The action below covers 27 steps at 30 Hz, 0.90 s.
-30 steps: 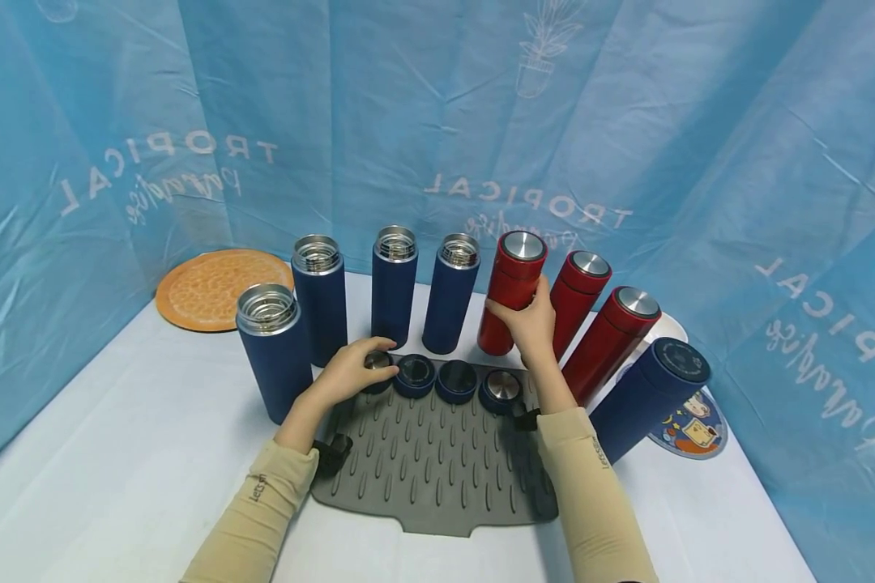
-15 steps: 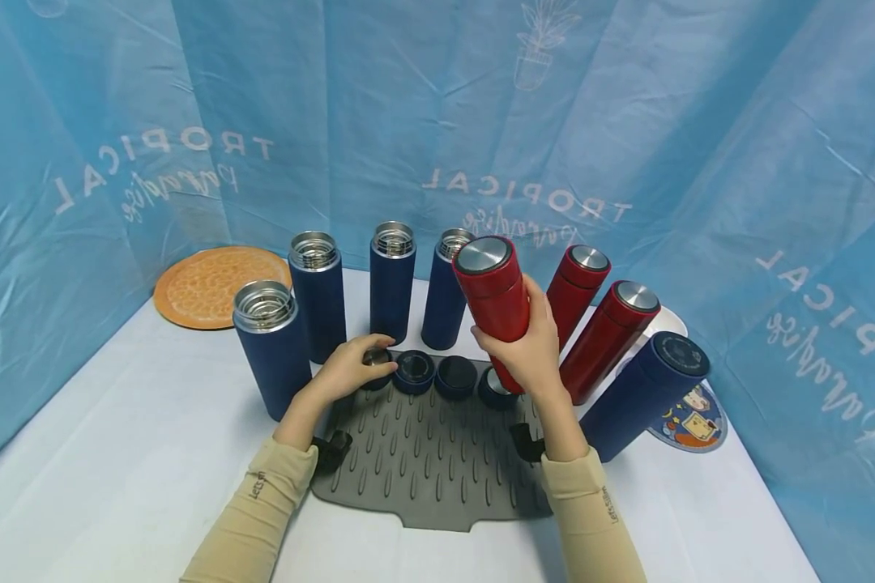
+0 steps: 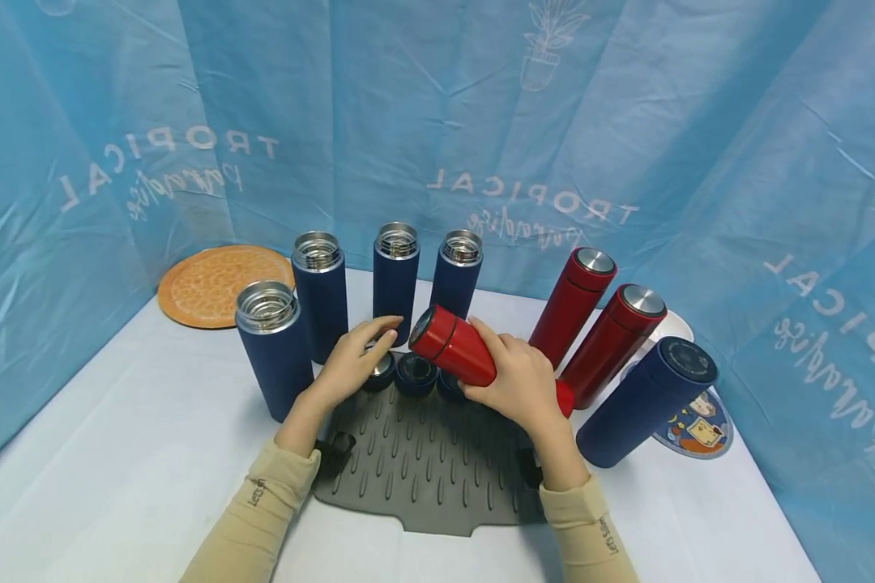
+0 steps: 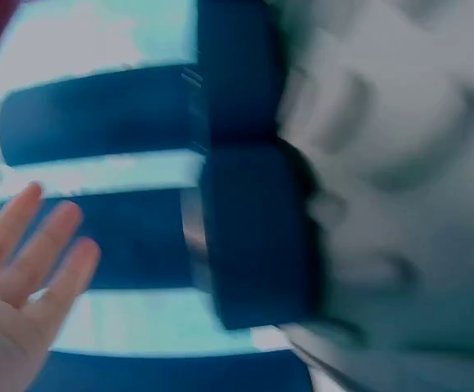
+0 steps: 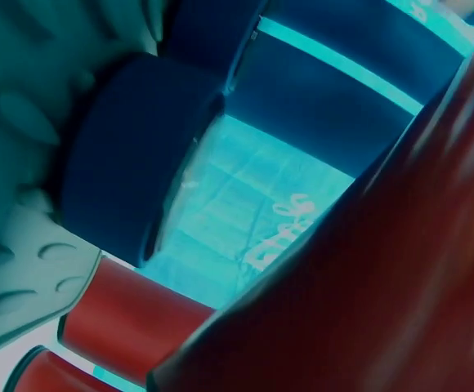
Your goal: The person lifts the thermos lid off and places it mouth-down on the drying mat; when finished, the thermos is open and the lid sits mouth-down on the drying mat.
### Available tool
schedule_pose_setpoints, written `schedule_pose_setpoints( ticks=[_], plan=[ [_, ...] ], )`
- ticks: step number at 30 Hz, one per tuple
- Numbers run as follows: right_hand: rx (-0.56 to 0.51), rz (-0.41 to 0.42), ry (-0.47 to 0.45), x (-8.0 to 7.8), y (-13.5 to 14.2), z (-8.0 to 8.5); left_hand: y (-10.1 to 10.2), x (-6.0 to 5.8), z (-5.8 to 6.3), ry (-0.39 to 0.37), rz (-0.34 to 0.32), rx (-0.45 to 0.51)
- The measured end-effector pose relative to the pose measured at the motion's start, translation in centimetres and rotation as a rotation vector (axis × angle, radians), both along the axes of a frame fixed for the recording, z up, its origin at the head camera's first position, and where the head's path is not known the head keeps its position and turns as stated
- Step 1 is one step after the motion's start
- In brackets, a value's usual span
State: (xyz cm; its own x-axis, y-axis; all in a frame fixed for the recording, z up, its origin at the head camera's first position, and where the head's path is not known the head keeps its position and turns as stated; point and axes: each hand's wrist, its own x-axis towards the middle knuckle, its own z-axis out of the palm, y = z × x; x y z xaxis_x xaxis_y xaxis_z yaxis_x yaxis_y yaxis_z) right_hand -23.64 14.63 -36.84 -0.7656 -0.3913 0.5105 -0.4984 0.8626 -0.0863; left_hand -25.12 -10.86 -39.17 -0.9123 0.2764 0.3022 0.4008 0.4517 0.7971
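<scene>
My right hand (image 3: pixel 518 376) grips a red thermos (image 3: pixel 467 350) tipped nearly on its side above the grey ridged mat (image 3: pixel 430 470), its silver-topped lid pointing left. In the right wrist view the red thermos (image 5: pixel 368 286) fills the lower right. My left hand (image 3: pixel 353 356) holds nothing; its fingers are extended just left of the thermos lid. The left wrist view shows that hand (image 4: pixel 24 286) with fingers spread. Along the mat's back edge sit dark blue lids (image 3: pixel 416 372); the thermos and my right hand hide the rightmost. Behind stand several lidless blue thermoses (image 3: pixel 395 287) with steel necks.
Two lidded red thermoses (image 3: pixel 616 344) and a lidded blue thermos (image 3: pixel 642 405) stand to the right. Beyond them lie a cartoon-printed round mat (image 3: pixel 700 429) and a white dish (image 3: pixel 674 325). An orange round mat (image 3: pixel 219 283) lies back left. A blue curtain (image 3: pixel 408 105) surrounds the table.
My right hand has lifted the red thermos from the back row, brought it forward over the mat and tipped it leftward. My left hand has risen off the leftmost lid.
</scene>
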Motion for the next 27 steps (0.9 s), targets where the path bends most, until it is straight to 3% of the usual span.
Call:
schedule_pose_setpoints(
  ticks=[3,5,8,12,16,21,23,27],
  plan=[
    [0.041,0.014,-0.002,0.2,-0.4,-0.3,0.8,1.0,1.0,0.102,-0.07,0.067],
    [0.065,0.027,-0.001,0.4,-0.6,-0.4,1.3,1.4,1.3,0.156,-0.105,0.058],
    [0.091,0.05,0.012,0.5,-0.9,-0.5,1.9,1.7,1.2,0.191,-0.106,0.013],
    [0.113,0.073,0.016,0.6,-1.3,-0.8,2.3,1.7,0.8,0.231,-0.029,-0.063],
    [0.099,0.073,-0.002,0.7,-2.0,-1.0,2.8,1.8,0.4,0.307,0.092,-0.119],
    [0.055,0.064,0.003,0.9,-2.5,-1.3,3.2,2.0,0.4,0.344,0.166,-0.113],
    [0.057,0.06,0.021,0.8,-2.5,-1.4,3.3,2.1,0.5,0.329,0.184,-0.109],
    [0.144,0.054,0.123,0.6,-2.5,-1.3,3.6,2.1,0.6,0.213,0.216,-0.049]
  ],
)
